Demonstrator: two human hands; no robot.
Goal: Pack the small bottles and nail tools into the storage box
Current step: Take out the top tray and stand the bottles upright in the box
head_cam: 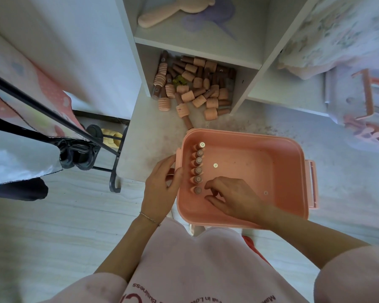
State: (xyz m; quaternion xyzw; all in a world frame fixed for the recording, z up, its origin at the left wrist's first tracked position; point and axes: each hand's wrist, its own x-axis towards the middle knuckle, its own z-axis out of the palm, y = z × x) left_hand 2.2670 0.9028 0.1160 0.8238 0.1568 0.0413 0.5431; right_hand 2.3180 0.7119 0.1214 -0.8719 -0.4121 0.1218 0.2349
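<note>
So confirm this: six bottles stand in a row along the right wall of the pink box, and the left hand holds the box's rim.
Not quite. The head view shows the bottles lined along the left wall of the box, not the right. The rest holds: six in a row, and the left hand holds the rim.

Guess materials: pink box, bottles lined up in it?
Storage box: looks like moulded plastic, matte pink; rounded corners, uniform colour, a moulded latch on the side. Row of bottles: brownish bodies, probably plastic or glass, too small to tell; pink ribbed caps look plastic. Round white labels on the upturned ends look like paper stickers.
</note>
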